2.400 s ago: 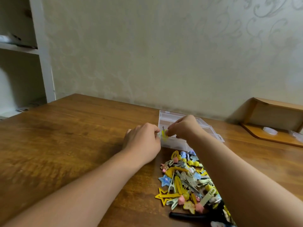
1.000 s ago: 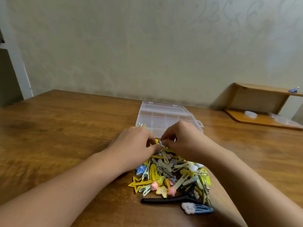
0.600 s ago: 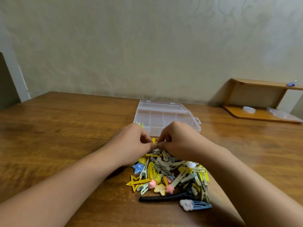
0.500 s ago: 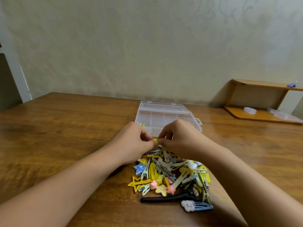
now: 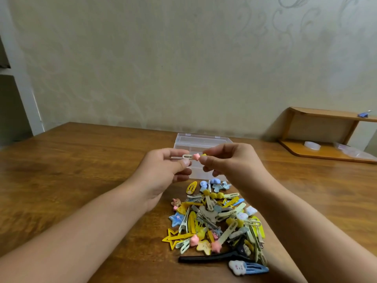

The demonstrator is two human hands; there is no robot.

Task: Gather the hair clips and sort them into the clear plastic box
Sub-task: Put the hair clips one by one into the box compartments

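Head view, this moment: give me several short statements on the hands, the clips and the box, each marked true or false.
1. Both hands are raised in front of the clear plastic box. True.
2. The left hand pinches a pale clip with a pink star. True.
3. The right hand lies flat on the table. False: it is raised, fingers pinching at the star end of that clip, with something yellow at the fingertips.
4. The pile of clips lies on the table nearer the person than the box. True.
5. The long black clip is inside the box. False: it lies at the near edge of the pile.
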